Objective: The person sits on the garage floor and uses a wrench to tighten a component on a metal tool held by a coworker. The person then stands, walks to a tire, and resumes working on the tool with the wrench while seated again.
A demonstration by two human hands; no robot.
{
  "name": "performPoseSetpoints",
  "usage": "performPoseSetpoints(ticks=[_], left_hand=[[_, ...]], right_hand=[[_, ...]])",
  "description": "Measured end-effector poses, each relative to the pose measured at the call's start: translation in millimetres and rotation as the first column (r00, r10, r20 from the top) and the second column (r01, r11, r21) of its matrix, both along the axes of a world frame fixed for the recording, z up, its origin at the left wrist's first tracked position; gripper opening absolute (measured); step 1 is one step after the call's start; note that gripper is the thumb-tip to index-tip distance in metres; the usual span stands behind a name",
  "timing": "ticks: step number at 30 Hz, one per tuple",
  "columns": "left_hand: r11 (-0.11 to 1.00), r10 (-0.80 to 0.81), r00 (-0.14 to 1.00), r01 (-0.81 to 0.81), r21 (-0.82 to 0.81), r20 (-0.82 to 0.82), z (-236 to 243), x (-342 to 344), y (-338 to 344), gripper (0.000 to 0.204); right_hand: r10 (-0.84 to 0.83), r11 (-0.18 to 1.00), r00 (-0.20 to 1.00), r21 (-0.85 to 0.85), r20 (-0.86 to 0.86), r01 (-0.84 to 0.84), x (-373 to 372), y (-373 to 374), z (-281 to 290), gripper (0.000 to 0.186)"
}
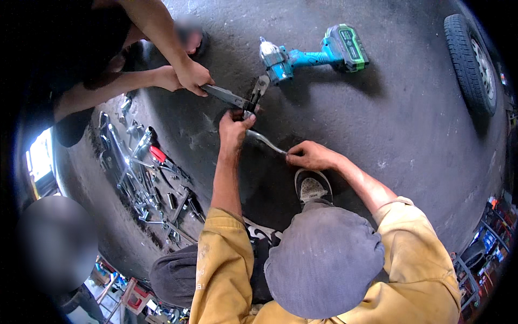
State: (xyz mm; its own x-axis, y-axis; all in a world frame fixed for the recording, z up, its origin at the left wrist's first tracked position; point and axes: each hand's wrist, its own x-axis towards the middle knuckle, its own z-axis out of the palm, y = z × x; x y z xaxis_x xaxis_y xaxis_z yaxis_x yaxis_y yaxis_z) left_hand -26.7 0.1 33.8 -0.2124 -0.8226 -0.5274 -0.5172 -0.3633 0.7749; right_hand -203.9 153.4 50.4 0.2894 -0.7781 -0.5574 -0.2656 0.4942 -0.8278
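Note:
My left hand (236, 128) grips a small metal fitting (249, 114) where a flat steel tool (225, 95) meets a short clamp-like head (259, 89). A bent silver bar (265, 140) runs from beside that hand to my right hand (305, 155), whose fingers are closed around its end. A co-worker's hands (193, 76) hold the far end of the steel tool from the upper left. A teal cordless impact wrench (288, 60) with a green-trimmed battery lies just beyond the clamp head.
Scattered wrenches, sockets and a red-handled tool (157, 153) lie left on the dark floor (394, 140). A tire (467, 65) stands upper right. My grey-clad knee (324, 259) and shoe (313, 186) are below my hands. A blurred person (59, 243) is lower left; cluttered equipment lines the right edge.

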Motion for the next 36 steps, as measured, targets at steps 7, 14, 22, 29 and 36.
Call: performPoseSetpoints(ticks=[7,14,22,29,36], left_hand=[[0.976,0.146,0.985,-0.128,0.177,-0.095,11,-3,-1,0.033],[0.991,-0.096,0.991,0.104,0.079,-0.092,14,-1,-4,0.035],[0.989,-0.068,0.995,0.058,0.137,0.069,32,-8,-4,0.027],[0.988,-0.029,0.999,0.031,-0.153,0.015,-3,-12,8,0.031],[0.982,0.015,0.986,0.017,-0.191,0.165,6,-4,4,0.033]], right_hand=[[-0.159,0.945,0.863,-0.18,0.479,0.274,34,-46,86,0.037],[0.141,0.984,0.964,-0.078,-0.225,-0.162,-12,-4,6,0.031],[0.001,0.968,0.922,-0.232,0.388,0.096,28,-43,85,0.031],[0.048,0.959,0.965,-0.257,-0.256,-0.116,-7,16,-13,0.029],[-0.04,0.972,0.93,-0.2,0.365,0.121,27,-39,72,0.035]])
